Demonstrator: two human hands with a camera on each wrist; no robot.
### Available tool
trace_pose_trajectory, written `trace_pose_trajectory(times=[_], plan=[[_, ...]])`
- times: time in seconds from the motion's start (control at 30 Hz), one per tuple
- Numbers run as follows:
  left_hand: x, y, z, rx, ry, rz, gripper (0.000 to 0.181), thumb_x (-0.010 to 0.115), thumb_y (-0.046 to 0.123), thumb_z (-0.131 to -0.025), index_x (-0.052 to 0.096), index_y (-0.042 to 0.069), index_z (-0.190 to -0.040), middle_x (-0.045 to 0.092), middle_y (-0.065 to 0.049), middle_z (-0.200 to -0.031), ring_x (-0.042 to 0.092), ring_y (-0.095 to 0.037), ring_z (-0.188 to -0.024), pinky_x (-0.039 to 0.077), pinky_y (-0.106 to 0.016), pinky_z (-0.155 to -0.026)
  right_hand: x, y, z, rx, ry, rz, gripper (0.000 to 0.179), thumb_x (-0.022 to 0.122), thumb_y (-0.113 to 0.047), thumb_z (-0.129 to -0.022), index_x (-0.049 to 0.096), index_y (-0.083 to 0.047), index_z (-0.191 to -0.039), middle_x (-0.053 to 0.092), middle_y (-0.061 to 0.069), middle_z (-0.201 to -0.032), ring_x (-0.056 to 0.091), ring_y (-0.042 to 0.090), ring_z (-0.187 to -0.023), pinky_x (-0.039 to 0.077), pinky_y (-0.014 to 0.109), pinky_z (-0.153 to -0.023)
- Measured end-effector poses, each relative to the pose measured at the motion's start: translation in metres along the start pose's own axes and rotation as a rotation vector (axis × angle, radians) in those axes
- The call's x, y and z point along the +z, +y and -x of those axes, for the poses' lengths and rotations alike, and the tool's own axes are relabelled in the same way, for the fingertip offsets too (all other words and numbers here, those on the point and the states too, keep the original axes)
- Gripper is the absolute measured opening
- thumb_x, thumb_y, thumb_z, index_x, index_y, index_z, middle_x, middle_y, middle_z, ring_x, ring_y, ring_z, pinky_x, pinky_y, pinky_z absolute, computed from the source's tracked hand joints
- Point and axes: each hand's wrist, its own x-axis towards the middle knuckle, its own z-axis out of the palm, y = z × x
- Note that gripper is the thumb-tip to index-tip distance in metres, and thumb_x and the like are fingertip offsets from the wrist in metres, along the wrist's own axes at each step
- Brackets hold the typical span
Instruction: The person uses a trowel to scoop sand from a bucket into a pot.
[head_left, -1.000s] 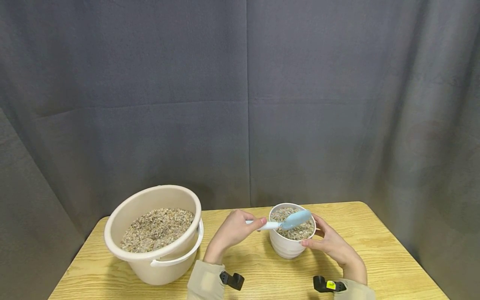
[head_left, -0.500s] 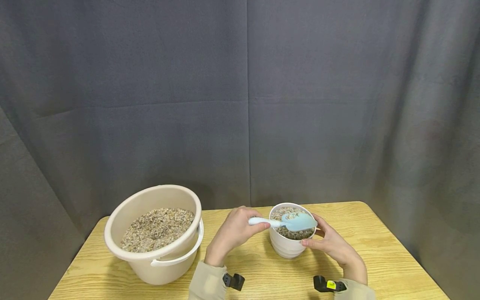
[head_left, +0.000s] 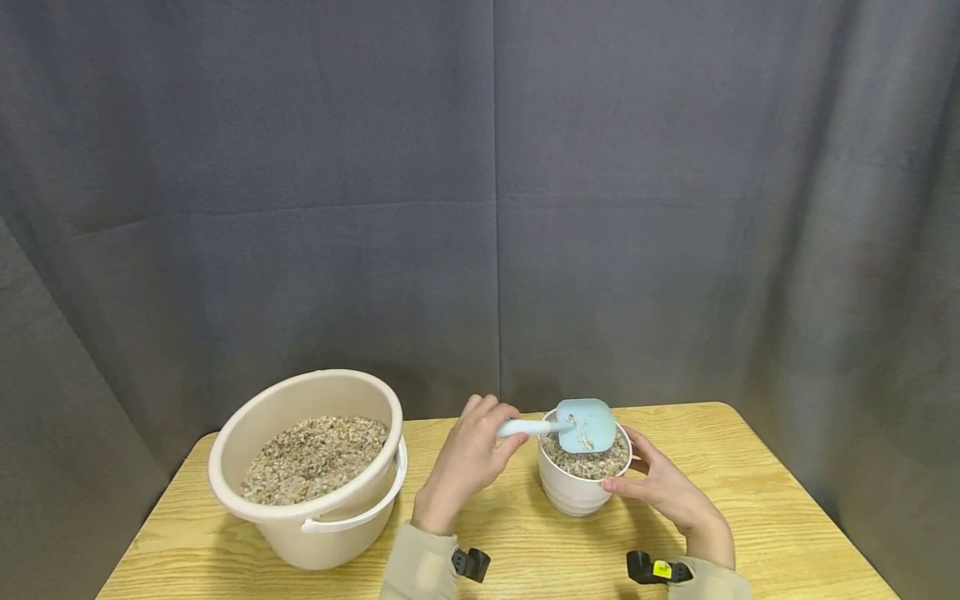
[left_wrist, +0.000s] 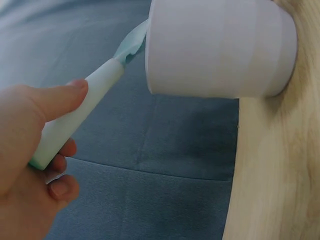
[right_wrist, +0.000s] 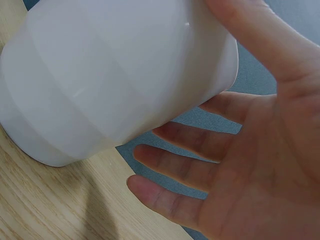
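Observation:
My left hand grips the white handle of a small garden trowel, thumb along the top in the left wrist view. Its pale blue blade is held over the far part of the white plant pot, its face towards the head camera, with some grains clinging to it. Coarse tan-grey gravel fills the pot nearly to the rim. My right hand holds the pot's right side near the rim, thumb in front and fingers behind. In the right wrist view the lower fingers stand apart from the pot wall.
A large beige bucket stands at the table's left, tilted in view, with similar gravel inside and its white carrying handle lowered. Both stand on a wooden table. A dark grey curtain hangs behind.
The trowel blade has turned over and lifted towards the back of the pot, shedding gravel into it. My left hand has risen slightly. The right hand and pot have not moved.

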Motion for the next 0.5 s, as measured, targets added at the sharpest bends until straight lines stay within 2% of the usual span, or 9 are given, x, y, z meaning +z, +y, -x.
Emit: trace_pose_trajectory(times=[0.13, 0.5], plan=[[0.005, -0.004, 0.001, 0.034, 0.033, -0.039, 0.021, 0.075, 0.02, -0.088, 0.068, 0.011, -0.105, 0.054, 0.003, -0.09, 0.044, -0.016, -0.086, 0.042, -0.028, -0.071, 0.001, 0.001, 0.0, -0.001, 0.006, -0.001, 0.085, 0.078, -0.012, -0.082, 0.029, -0.003, -0.15, 0.041, 0.023, -0.142, 0.043, 0.04, -0.124, 0.037, 0.052, -0.097], [0.018, -0.012, -0.001, 0.097, 0.136, -0.026, 0.023, 0.076, 0.013, -0.085, 0.068, 0.015, -0.106, 0.052, 0.001, -0.092, 0.043, -0.018, -0.085, 0.039, -0.031, -0.074, 0.0, 0.002, -0.001, -0.007, 0.003, -0.007, 0.086, 0.077, -0.011, -0.082, 0.026, 0.0, -0.15, 0.039, 0.026, -0.143, 0.042, 0.043, -0.126, 0.035, 0.056, -0.098]])
